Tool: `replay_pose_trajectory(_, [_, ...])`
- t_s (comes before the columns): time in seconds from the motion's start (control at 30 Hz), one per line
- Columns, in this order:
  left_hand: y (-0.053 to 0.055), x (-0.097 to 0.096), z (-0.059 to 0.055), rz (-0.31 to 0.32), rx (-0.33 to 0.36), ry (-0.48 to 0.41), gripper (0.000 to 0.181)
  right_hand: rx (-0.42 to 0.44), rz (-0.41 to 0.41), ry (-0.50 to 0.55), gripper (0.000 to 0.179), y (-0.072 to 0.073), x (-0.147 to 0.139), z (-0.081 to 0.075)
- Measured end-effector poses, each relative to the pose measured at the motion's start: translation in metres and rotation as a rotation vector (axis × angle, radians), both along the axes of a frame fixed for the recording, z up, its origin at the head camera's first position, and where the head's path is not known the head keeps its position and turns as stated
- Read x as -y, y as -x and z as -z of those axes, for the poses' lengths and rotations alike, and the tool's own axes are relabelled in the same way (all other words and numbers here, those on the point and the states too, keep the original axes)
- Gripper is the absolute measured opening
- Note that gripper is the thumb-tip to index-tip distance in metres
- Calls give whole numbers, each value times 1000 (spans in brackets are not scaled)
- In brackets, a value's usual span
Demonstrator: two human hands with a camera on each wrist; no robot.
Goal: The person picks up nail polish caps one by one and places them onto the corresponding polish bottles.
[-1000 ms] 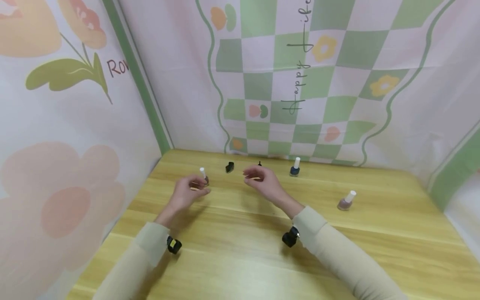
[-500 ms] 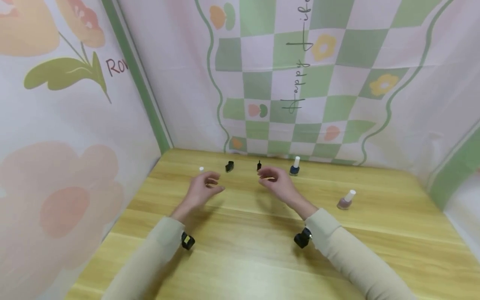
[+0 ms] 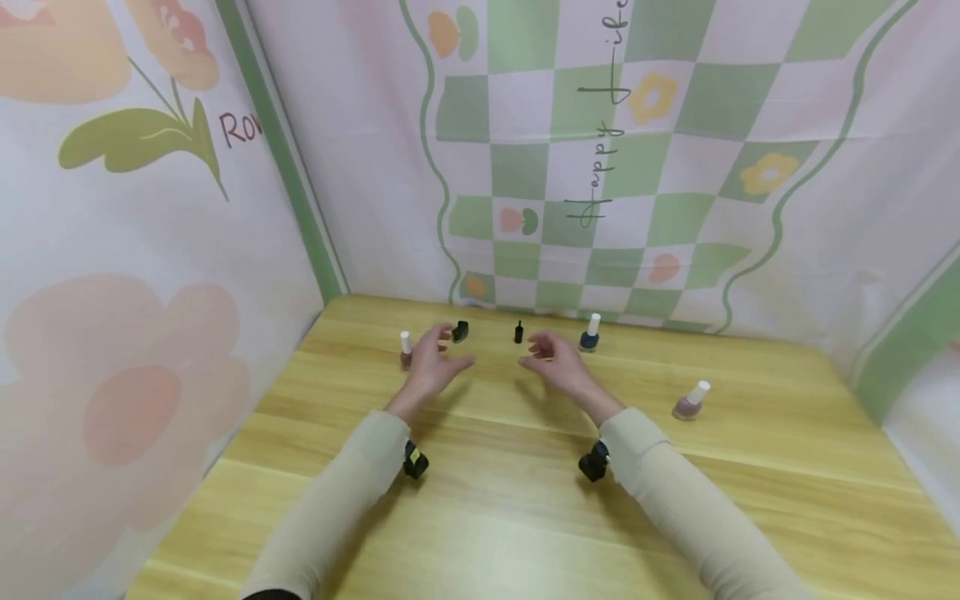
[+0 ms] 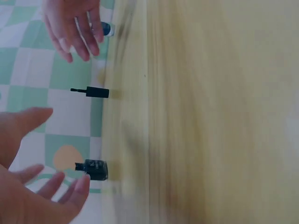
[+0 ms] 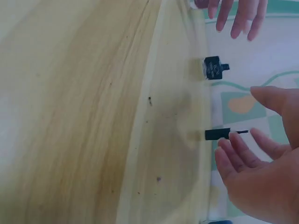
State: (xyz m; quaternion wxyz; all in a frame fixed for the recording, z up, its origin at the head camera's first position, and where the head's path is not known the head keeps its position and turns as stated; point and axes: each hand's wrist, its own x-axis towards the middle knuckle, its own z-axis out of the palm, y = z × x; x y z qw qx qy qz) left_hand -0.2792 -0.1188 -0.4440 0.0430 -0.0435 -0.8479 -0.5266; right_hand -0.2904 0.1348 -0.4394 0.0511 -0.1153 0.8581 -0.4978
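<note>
My left hand (image 3: pixel 433 365) hovers over the table with thumb and fingers spread and holds nothing. Its fingertips are right by an uncapped black nail polish bottle (image 3: pixel 461 332), whose bare neck shows in the left wrist view (image 4: pixel 96 170). A black brush cap (image 3: pixel 519 333) stands on its end with the brush pointing up. Just to the right of that cap is my right hand (image 3: pixel 558 364), fingers loosely bent and nothing between them. In the right wrist view its fingertips overlap the brush cap (image 5: pixel 217 134).
A white-capped mauve nail polish bottle (image 3: pixel 406 357) stands left of my left hand, partly covered by it. White-capped bottles also stand on the right: a navy one (image 3: pixel 589 340) and another mauve one (image 3: pixel 687 407). A printed curtain (image 3: pixel 517 158) hangs behind the wooden table (image 3: pixel 495 517).
My left hand has moved right, away from the mauve bottle, to the uncapped black one. My right hand has shifted slightly right, leaving the brush cap in full view.
</note>
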Motion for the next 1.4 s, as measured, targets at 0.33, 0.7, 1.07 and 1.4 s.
replay_pose_trajectory(0.33, [25,-12,13,-145,141,-34,80,146,121,6,62,25,7,15])
replay_pose_trajectory(0.7, [45,-17,29,-218,243,-124,83,215,172,113,66,48,17,24])
replay_pose_trajectory(1.07, [57,-17,30,-202,206,-134,71,197,233,117,59,64,22,28])
replay_pose_trajectory(1.4, [61,-13,29,-223,202,-156,53,196,301,170,51,69,29,30])
